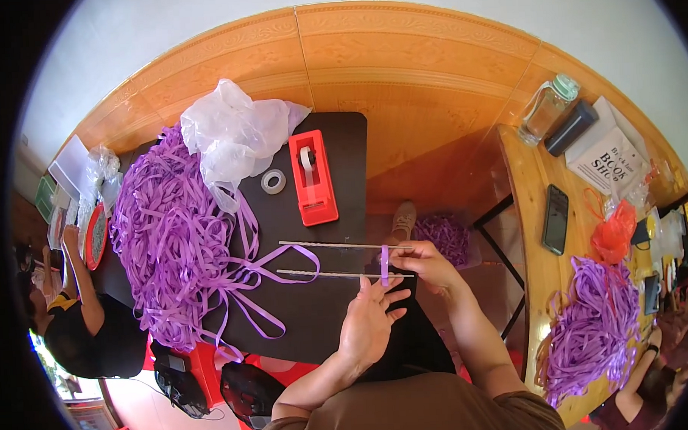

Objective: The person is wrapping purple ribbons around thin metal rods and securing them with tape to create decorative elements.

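R hand [429,269] pinches the R ends of two thin, silver, straight metal rods [337,245]; L hand [361,326] is palm-up just below, fingers spread & part-curled, clenching nothing visible; can't tell if its tips touch the lower rod. One narrow purple flat-ribbon band [384,260] spans both rods near the R fingertips, over the near edge of the matte black tabletop [349,150]. Progress: prob. early on this piece, as only that band shows on the rods near the grip; wrap count & any fastening too small to tell. Rods lie roughly parallel, a gap btwn them, long axis L–R across the body, free tips pointing L; the band crosses approx. square, its long axis running away from the wearer. Past the tips, a loose purple ribbon loop [317,259] trails from a big tangled purple ribbon heap [170,236]; can't tell if it's on the rods or under. Another purple ribbon pile [590,324] is on the yellowish wooden table [531,178], far R. Whether either is finished work or stock: unclear, so amt left is a guess, prob. plenty.
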Motion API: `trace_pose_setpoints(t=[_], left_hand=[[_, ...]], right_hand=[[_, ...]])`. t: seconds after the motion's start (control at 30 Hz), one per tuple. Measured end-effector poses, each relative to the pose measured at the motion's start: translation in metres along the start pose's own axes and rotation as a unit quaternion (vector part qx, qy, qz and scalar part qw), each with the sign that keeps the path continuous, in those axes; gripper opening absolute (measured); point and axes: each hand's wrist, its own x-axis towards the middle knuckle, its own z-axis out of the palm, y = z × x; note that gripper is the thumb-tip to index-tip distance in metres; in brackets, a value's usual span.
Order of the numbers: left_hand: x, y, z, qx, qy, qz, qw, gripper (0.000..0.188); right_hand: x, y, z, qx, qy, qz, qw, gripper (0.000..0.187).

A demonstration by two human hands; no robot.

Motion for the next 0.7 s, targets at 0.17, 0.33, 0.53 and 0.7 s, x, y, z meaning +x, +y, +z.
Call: trace_pose_setpoints(t=[0.17,0.33,0.53,0.7], left_hand=[[-0.001,-0.001,-0.003,0.001,-0.001,0.002,1.000,0.067],[-0.001,-0.001,-0.003,-0.002,-0.004,0.002,1.000,0.067],[0.000,-0.001,-0.003,-0.005,-0.006,0.002,1.000,0.066],[0.000,-0.001,-0.003,-0.005,-0.003,0.001,1.000,0.066]], right_hand=[[0.011,-0.010,0.012,0.011,-0.056,0.028,0.998,0.014],[0.018,-0.006,0.012,0.043,-0.102,0.042,0.993,0.015],[0.017,-0.010,0.016,0.062,-0.079,0.062,0.993,0.018],[0.007,-0.018,0.027,0.067,0.045,0.028,0.996,0.034]])
